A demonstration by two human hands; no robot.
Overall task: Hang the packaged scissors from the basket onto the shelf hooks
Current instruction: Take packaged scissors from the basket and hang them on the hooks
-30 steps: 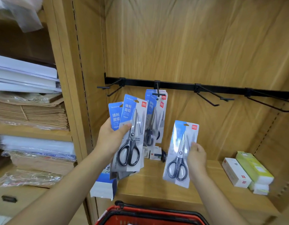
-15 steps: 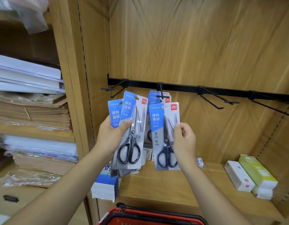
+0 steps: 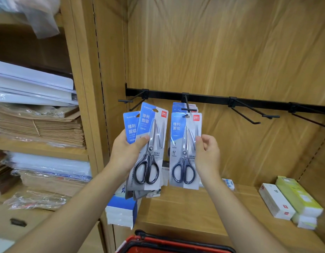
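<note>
Centre left, the left hand [image 3: 127,152] has its grip around a fan of scissor packs [image 3: 150,141] under the black rail [image 3: 209,99]. Just right, the right hand [image 3: 207,154] has its grip pinching one pack [image 3: 182,154] by its right edge, with the hang hole at the tip of the middle hook [image 3: 188,109]. The bare hooks [image 3: 270,116] stand free further right.

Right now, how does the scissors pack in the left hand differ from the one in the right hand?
The left-hand pack leans tilted; the right-hand pack stands upright. The left-hand pack fronts a fanned bunch gripped by the left hand; the right-hand pack is single, pinched at its edge by the right hand. Both hold black-handled scissors on blue cards.
</note>
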